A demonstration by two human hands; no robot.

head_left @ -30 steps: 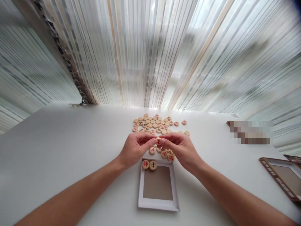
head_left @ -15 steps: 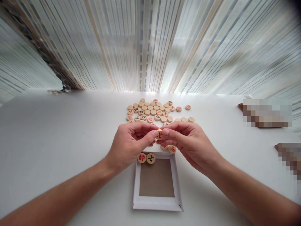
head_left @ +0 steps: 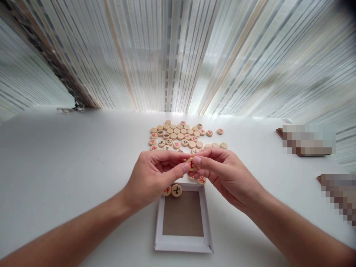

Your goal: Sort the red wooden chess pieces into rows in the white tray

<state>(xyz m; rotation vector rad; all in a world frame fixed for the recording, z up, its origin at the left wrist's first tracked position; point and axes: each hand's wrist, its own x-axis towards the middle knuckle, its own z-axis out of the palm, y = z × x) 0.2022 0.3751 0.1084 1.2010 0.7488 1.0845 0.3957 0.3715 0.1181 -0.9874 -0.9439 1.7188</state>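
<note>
The thumb and forefinger of the left hand (head_left: 157, 174) and those of the right hand (head_left: 226, 172) are clamped on opposite sides of one small, round, pale wooden disc with a red character (head_left: 191, 164), its marked face turned toward the wearer. The disc is held up above the table, just beyond the far edge of a shallow, rectangular white tray with a flat grey-brown floor (head_left: 183, 245). At the tray's far left corner, a wooden disc with a black character (head_left: 176, 190) sits just beside a wooden disc with a red character (head_left: 167, 190), the latter partly covered by the left hand. Behind the hands spreads a loose cluster of pale wooden discs (head_left: 177, 131), some blank side up, others showing red or black characters; a few lie apart at its right edge. All this rests on a broad, smooth, matte white tabletop (head_left: 69, 159), softly shaded around the forearms. Toward its right side lie two brown-edged objects, one farther back (head_left: 314, 152) and one nearer (head_left: 319, 179), both mostly blurred out by pixelation. Beyond the table's far edge hangs a sheer, vertically striped curtain in white, grey and tan (head_left: 150, 55), pale light coming through it, with a dark brown patterned strip (head_left: 59, 70) slanting down at the left.
</note>
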